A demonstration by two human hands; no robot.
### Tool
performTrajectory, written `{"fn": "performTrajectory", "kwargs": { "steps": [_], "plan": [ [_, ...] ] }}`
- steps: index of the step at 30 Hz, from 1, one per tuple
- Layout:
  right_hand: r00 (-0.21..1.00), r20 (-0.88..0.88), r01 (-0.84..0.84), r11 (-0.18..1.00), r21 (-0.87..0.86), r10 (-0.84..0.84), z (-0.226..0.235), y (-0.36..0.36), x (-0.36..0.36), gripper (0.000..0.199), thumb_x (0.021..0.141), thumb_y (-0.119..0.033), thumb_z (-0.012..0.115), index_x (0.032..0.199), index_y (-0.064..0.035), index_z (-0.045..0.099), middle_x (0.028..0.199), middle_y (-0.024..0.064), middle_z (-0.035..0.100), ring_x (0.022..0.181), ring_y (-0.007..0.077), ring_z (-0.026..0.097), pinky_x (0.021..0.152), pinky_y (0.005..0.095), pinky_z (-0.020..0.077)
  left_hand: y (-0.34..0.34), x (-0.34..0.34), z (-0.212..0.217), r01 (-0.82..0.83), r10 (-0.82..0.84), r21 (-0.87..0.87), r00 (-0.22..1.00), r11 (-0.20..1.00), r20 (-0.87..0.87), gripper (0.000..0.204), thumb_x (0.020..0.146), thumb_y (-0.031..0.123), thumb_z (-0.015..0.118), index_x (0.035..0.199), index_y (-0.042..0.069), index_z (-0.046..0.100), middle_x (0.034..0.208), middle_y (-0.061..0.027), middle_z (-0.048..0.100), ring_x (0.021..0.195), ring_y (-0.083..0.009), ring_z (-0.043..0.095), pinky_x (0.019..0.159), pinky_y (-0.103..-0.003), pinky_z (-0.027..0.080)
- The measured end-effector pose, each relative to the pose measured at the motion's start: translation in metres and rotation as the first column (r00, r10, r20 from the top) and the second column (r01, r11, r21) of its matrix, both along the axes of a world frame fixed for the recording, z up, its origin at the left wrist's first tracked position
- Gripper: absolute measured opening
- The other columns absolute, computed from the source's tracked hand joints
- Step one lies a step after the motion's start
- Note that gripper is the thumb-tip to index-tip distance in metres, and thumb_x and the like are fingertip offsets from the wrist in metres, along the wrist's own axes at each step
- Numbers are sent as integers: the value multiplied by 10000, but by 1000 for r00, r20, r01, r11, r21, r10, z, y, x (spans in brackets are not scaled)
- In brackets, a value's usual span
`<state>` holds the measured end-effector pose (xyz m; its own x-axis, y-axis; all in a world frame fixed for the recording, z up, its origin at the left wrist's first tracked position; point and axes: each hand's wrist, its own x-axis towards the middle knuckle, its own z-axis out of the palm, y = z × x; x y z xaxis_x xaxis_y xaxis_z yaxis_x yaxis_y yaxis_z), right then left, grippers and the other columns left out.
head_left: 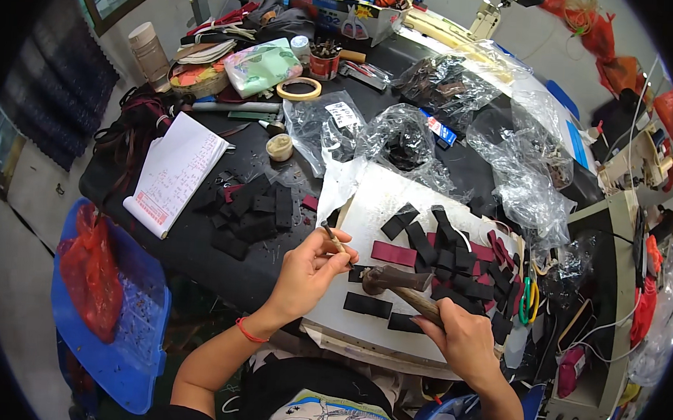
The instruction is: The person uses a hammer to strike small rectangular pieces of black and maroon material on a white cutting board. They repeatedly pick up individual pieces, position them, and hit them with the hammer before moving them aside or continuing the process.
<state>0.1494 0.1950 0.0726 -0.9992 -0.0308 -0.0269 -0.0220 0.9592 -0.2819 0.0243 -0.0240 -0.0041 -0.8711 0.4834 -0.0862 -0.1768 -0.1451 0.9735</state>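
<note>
My left hand [308, 273] pinches a slim rod-shaped punch [333, 238] with a dark top end, tilted above the left edge of a white board [371, 200]. In my right hand [463, 340] is the wooden handle of a hammer [397, 280]; its dark metal head hangs over the board, just right of the left fingers. Short black fabric strips [367, 305] lie apart on the board beneath the hammer. A maroon strip [393, 254] rests beyond the hammer head. More black and maroon strips are heaped at the board's right side. The punch's lower tip is partly hidden by my fingers.
Left of the board sits a pile of black strips [256, 210], with an open notepad [175, 163] beside it. Farther back are a tape roll [299, 89] and crumpled clear plastic bags [517, 174]. Green-handled scissors [528, 300] lie right; a blue tray [143, 337] stands lower left.
</note>
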Motion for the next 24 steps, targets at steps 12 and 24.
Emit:
{"fn": "performTrajectory", "kwargs": {
  "steps": [12,24],
  "plan": [
    [999,29,23,999,-33,-22,1,-1,-2,313,820,-237,722,782,-28,493,651,140,560,543,342,566,489,393,433,1,-2,-5,-5,-11,-103,987,995,-163,161,947,64,553,1091,3,515,969,-112,664,933,-168,664,796,-282,550],
    [887,-239,119,696,-709,-395,52,15,-9,83,830,-22,612,878,18,556,597,26,583,466,52,508,433,195,403,1,-9,0,57,-70,-91,986,994,-152,151,951,37,509,1067,-51,468,979,-171,655,929,-202,672,802,-298,569]
  ]
}}
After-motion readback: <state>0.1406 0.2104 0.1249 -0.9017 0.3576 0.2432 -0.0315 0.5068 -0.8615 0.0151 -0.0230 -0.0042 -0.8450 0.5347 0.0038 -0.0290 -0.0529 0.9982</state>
